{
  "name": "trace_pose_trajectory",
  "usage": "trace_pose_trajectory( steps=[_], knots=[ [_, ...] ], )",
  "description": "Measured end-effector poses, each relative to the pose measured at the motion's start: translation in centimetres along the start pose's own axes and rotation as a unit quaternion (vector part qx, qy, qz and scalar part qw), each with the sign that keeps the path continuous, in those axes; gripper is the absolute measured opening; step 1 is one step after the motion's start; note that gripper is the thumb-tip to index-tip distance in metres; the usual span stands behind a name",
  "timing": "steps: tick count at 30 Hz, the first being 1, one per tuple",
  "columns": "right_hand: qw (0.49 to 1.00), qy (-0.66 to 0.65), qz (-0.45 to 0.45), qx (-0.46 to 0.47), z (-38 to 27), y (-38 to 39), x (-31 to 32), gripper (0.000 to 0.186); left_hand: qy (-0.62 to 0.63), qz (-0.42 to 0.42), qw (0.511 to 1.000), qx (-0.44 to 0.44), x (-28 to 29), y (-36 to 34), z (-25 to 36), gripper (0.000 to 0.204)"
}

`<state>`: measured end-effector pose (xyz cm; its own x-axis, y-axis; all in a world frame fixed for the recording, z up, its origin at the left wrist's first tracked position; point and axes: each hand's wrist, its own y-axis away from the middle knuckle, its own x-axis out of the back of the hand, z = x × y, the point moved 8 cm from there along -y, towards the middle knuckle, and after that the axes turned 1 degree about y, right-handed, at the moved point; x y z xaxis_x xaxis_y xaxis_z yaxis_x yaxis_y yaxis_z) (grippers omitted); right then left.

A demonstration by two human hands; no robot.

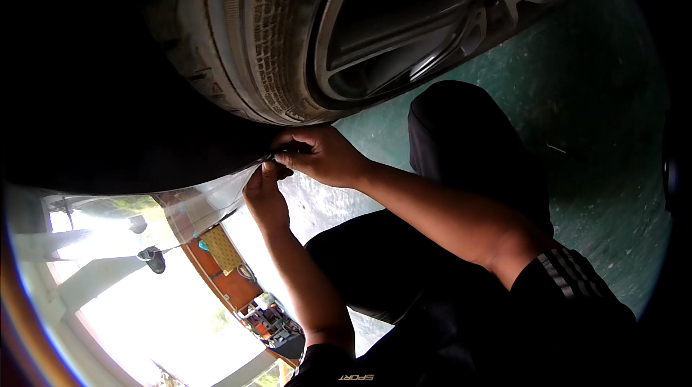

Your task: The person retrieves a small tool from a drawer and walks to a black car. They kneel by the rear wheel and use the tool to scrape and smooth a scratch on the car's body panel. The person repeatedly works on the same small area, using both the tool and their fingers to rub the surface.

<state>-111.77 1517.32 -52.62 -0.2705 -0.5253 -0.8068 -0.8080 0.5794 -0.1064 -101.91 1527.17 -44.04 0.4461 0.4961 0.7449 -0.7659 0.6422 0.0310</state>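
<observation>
A see-through, wrinkled sheet that looks like clear film (229, 189) runs along the lower edge of the dark wheel arch (130, 142). At its right end, just below the tyre (281, 63), both hands meet. My left hand (267, 199) comes up from below, closed, with its thumb raised against the edge. From the right, my right hand (324, 156) reaches in, its thumb and fingertips pinched together at the same spot. Both appear to grip the film's edge, though the fingertips are in shadow and partly hide it.
Above my hands is a spoked grey wheel rim (404, 34). My bent knee (461, 120) is close beside the wheel, over a green floor (605, 142). Lower left are bright windows, an orange-brown cabinet (234, 290) and a cluster of small items (270, 318).
</observation>
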Motion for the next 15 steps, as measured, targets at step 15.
trace_pose_trajectory(
  steps=[15],
  knots=[
    [0.999, 0.011, -0.038, -0.021, -1.4, 0.0, -0.4, 0.023, -0.042, 0.014, 0.999, 0.031, -0.5, 1.0, 1.8, 0.026]
  ],
)
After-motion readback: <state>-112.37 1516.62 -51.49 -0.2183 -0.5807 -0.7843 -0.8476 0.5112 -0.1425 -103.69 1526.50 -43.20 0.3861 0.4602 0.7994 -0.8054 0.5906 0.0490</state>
